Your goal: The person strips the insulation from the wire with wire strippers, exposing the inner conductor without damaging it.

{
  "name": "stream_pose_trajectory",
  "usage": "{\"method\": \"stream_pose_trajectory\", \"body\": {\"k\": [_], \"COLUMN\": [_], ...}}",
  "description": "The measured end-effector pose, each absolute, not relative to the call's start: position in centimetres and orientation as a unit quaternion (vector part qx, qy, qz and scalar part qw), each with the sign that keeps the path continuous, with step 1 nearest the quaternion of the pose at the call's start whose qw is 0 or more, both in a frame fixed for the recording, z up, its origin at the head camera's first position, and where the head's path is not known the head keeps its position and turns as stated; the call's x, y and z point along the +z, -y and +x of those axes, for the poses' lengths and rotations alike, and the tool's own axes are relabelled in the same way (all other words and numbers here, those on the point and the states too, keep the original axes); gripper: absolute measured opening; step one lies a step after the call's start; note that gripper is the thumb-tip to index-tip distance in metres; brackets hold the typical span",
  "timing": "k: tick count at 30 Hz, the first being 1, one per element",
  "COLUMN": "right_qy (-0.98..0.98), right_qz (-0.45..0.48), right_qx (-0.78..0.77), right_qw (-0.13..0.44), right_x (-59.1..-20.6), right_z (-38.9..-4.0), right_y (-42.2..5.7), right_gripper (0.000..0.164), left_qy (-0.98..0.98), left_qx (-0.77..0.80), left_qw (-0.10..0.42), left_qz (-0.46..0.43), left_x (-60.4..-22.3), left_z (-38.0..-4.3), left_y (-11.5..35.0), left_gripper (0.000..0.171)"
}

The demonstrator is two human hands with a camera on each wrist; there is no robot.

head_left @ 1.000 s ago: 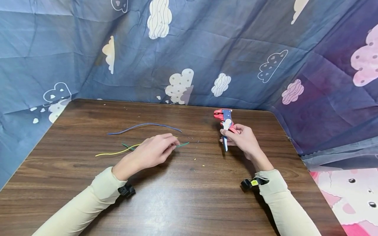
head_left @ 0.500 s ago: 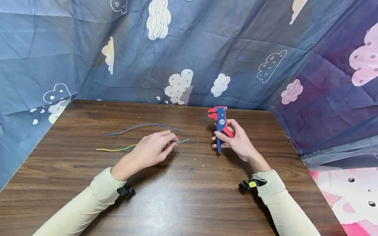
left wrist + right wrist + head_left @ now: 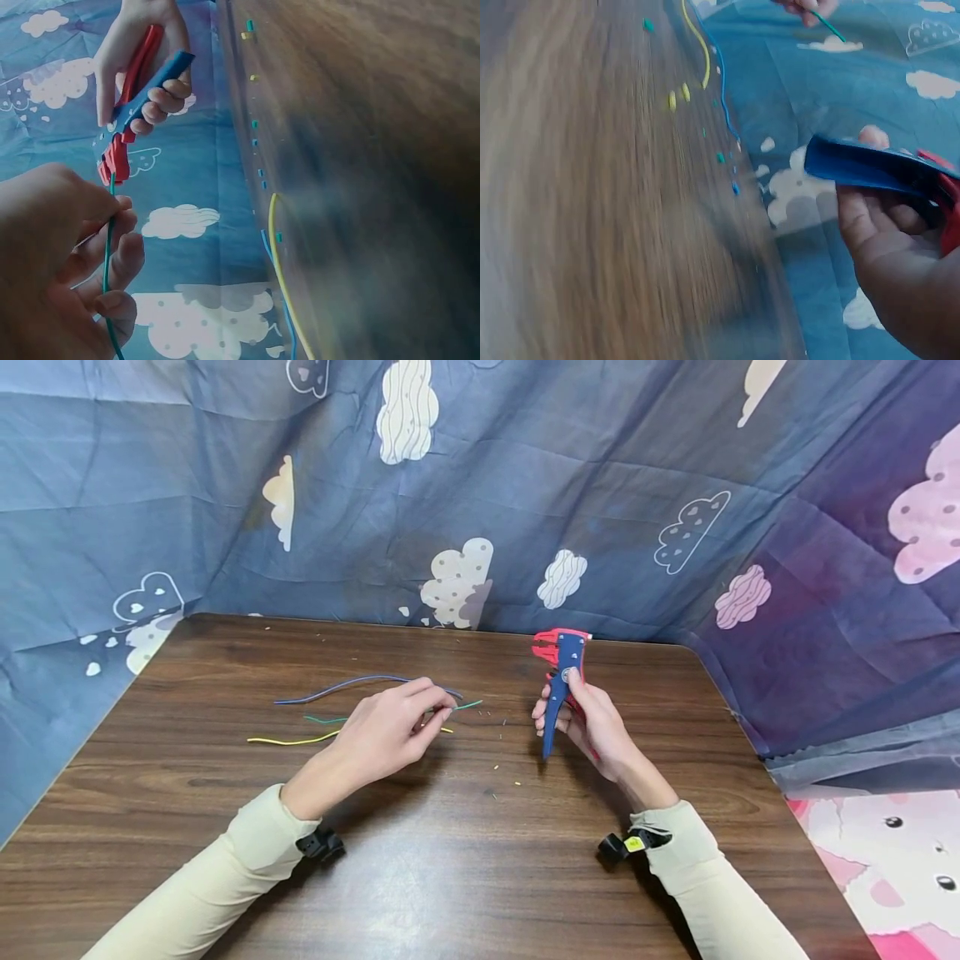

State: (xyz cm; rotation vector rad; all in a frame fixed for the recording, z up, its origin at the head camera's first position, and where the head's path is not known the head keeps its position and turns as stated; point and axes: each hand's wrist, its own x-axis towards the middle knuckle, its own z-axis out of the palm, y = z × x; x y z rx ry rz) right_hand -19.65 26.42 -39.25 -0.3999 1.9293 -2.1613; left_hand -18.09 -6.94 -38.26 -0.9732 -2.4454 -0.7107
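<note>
My left hand (image 3: 390, 731) pinches a green wire (image 3: 468, 704) between thumb and fingers. One end sticks out to the right of the fingertips, and the tail trails out on the left. My right hand (image 3: 600, 718) grips a red and blue wire stripper (image 3: 567, 652), its thumb on the blue body and fingers around the handles. The tool's red jaws face left, apart from the green wire in the head view. In the left wrist view the wire's tip overlaps the red head. A yellow wire (image 3: 288, 742) runs beneath my left hand, which hides its middle.
A blue wire (image 3: 352, 682) lies curved behind the left hand on the brown wooden table (image 3: 450, 877). Between the hands are small insulation scraps (image 3: 517, 783), with more near the back edge. A patterned blue cloth (image 3: 337, 543) hangs behind the table.
My right hand has shifted its grip, the thumb moving up onto the stripper's body, and the tool has turned and come slightly left. The green wire has lifted in my left hand, apart from the yellow one.
</note>
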Motion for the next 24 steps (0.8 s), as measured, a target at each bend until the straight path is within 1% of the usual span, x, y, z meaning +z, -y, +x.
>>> {"method": "stream_pose_trajectory", "body": {"k": [5,9,14,17,20,24], "right_qy": [-0.620,-0.595,-0.560,-0.560,-0.570,-0.585], "right_qz": [-0.162,-0.199,-0.236,-0.246,-0.249,-0.265], "right_qx": [-0.757,-0.764,-0.776,-0.772,-0.763,-0.749], "right_qw": [0.130,0.149,0.169,0.176,0.175,0.167], "right_x": [-38.7,-38.3,-37.4,-36.8,-36.6,-36.7], "right_z": [-19.0,-18.7,-18.3,-17.9,-17.6,-17.3], "right_y": [-25.6,-24.8,-24.2,-23.9,-23.6,-23.4], "right_gripper": [0.069,0.071,0.072,0.071,0.072,0.077], "left_qy": [0.856,0.835,0.810,0.802,0.800,0.803], "left_qx": [-0.268,-0.289,-0.310,-0.320,-0.325,-0.329], "left_qw": [0.253,0.281,0.301,0.313,0.323,0.322], "left_qz": [-0.362,-0.373,-0.397,-0.396,-0.386,-0.378], "left_x": [-37.1,-35.8,-34.2,-33.3,-32.6,-32.2], "left_z": [-18.5,-19.1,-20.0,-20.2,-20.4,-20.5], "left_y": [6.9,6.6,6.0,5.9,5.9,5.8], "left_gripper": [0.013,0.016,0.020,0.021,0.020,0.021]}}
